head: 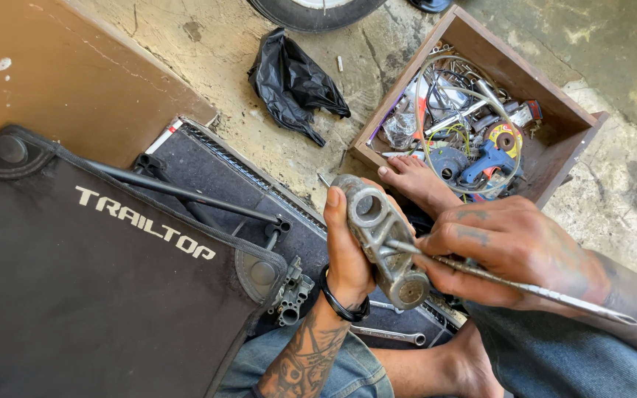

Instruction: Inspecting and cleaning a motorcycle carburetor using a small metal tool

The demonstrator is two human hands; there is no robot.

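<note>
Head view: the left hand (348, 250) has its fingers closed round a grey metal casting (381, 239), held over the lap just in front of the wooden box (554, 147), while the right hand (510, 247) pinches a thin metal rod (525, 284) whose tip sits against the casting's middle. To work well here, I judge the left grip should stay firm and the rod push along its own line, not sideways. The casting's long axis runs from upper left, ring end away from the person, down to the lower right.
</note>
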